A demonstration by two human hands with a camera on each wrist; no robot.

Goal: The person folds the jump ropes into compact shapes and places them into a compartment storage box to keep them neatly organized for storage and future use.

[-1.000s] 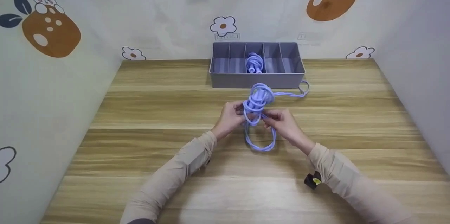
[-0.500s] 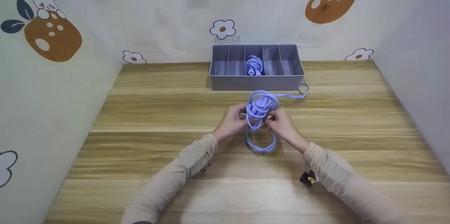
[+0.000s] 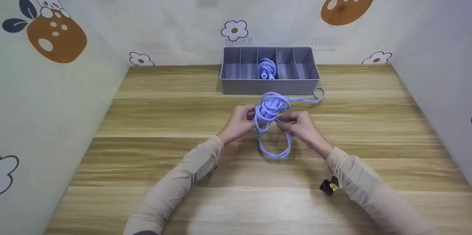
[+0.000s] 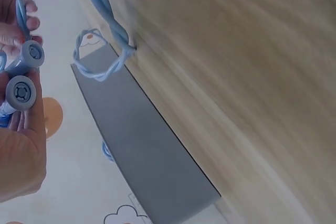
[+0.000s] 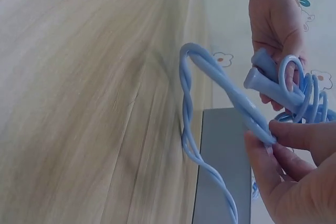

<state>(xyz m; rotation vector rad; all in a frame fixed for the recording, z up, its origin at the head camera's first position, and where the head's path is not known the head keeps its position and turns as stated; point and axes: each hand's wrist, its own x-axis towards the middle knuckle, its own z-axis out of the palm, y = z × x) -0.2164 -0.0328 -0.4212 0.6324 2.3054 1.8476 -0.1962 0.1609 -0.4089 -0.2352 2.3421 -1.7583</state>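
A lilac-blue jump rope (image 3: 273, 106) is bundled above the table, its cord wound in loops around two handles (image 5: 275, 86). My left hand (image 3: 239, 121) grips those handles side by side; their round ends (image 4: 22, 93) show in the left wrist view. Between thumb and fingertips, my right hand (image 5: 296, 166) pinches a doubled, twisted length of cord (image 5: 231, 90). In the head view that hand (image 3: 300, 127) sits just right of the bundle. One twisted loop (image 3: 274, 154) hangs toward me, and another length (image 3: 304, 99) trails right toward the box's corner.
Behind the hands, a grey box (image 3: 269, 87) with several compartments stands near the back wall. A second wound jump rope (image 3: 267, 67) lies in its middle compartment. Wood-grain table (image 3: 147, 117) surrounds the hands, with patterned fabric walls (image 3: 177, 17) behind and at the sides.
Over the last half second the bundle has shifted slightly left and away from me, and my hands have spread a little apart. The twisted cord stays pinched; the box has not moved.
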